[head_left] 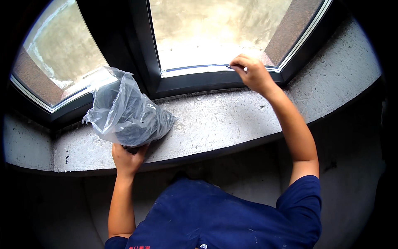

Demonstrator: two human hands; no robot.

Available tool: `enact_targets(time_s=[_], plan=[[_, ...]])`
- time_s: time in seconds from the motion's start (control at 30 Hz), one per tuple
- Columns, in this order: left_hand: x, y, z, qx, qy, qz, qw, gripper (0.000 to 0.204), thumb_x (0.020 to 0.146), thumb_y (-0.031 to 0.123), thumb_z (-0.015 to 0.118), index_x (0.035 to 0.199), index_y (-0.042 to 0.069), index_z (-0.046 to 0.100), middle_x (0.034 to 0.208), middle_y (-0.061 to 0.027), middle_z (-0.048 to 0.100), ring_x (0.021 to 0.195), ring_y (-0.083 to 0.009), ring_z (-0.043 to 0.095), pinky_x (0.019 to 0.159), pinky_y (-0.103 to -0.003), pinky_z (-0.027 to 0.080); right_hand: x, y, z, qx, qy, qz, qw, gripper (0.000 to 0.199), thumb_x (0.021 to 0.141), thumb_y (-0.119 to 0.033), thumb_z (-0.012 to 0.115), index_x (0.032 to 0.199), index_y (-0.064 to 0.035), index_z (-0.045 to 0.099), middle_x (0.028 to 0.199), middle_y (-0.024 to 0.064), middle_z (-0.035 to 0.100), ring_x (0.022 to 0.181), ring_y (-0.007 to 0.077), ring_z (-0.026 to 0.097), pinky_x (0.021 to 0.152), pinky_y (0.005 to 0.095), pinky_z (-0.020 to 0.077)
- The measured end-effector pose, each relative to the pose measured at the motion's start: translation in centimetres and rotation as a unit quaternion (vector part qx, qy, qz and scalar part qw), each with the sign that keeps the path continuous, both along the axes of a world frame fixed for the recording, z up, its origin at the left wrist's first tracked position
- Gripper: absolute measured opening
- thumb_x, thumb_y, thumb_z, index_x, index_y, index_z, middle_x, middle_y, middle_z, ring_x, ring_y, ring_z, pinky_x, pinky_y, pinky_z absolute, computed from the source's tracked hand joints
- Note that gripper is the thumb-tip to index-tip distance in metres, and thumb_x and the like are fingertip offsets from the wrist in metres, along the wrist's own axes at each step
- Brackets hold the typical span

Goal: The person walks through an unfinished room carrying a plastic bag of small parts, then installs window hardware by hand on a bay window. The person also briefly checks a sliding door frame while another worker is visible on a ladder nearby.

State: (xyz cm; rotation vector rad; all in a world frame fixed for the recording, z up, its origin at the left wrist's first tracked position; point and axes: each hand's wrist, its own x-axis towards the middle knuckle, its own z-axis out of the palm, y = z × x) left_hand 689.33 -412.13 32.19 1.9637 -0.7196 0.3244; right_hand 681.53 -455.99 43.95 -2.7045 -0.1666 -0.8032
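Observation:
A clear plastic bag point(128, 108), with something dark inside that I cannot make out, leans over the window sill on the left, its mouth gaping toward the left pane. My left hand point(126, 161) grips the bag from below at the sill's front edge; its fingertips are partly hidden under the plastic. Farther right, my right hand point(253, 74) is pinched closed at the lower edge of the right window pane point(215, 25). A small dark tip shows at its fingers, too small to name. A dark strip point(199, 67) runs along the pane's bottom edge there.
The rough pale sill point(215, 120) curves across in front of me and drops off at its near edge. Black window frames point(186, 84) rise behind it, with a thick post between the panes. A second pane point(66, 45) stands at the left.

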Motion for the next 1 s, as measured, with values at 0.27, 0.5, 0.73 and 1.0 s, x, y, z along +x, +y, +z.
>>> enact_targets(time_s=[0.27,0.5,0.73,1.0], plan=[[0.2,0.2,0.0,0.015,-0.027,0.009,0.999,0.066,0.068,0.021,0.090,0.120,-0.003,0.058,0.108,-0.0211,0.069,0.099,-0.0394,0.068,0.086,-0.042,0.052,3.6,3.3,-3.5,-0.052,-0.118,0.062,0.990,0.010,0.085,0.002,0.070,0.093,-0.0015,0.066,0.094,0.0097,0.068,0.084,0.0279,0.069,0.072,0.0347,0.0563],[0.2,-0.1,0.4,0.003,0.001,-0.007,1.000,0.062,0.068,0.022,0.090,0.117,-0.002,0.061,0.108,-0.0198,0.070,0.099,-0.0383,0.068,0.086,-0.042,0.052,6.3,6.5,-4.4,-0.064,-0.175,0.094,0.978,0.013,0.084,0.001,0.072,0.096,-0.0030,0.067,0.095,0.0095,0.068,0.083,0.0269,0.069,0.071,0.0336,0.0575],[0.0,0.0,0.5,0.014,0.002,-0.009,1.000,0.073,0.067,0.021,0.090,0.127,-0.004,0.056,0.117,-0.0227,0.067,0.108,-0.0395,0.066,0.093,-0.041,0.051,8.4,8.9,-5.2,-0.073,-0.205,0.093,0.971,0.017,0.084,0.002,0.071,0.100,-0.0023,0.069,0.093,0.0108,0.067,0.080,0.0265,0.068,0.069,0.0335,0.0570],[0.6,0.2,1.0,0.046,-0.069,-0.016,0.996,0.083,0.071,0.018,0.088,0.137,-0.008,0.045,0.108,-0.0184,0.072,0.099,-0.0282,0.071,0.089,-0.036,0.053,10.5,13.9,-1.5,0.201,-0.253,0.045,0.945,0.012,0.085,0.000,0.072,0.096,-0.0037,0.071,0.092,0.0110,0.070,0.076,0.0238,0.071,0.064,0.0311,0.0563]])
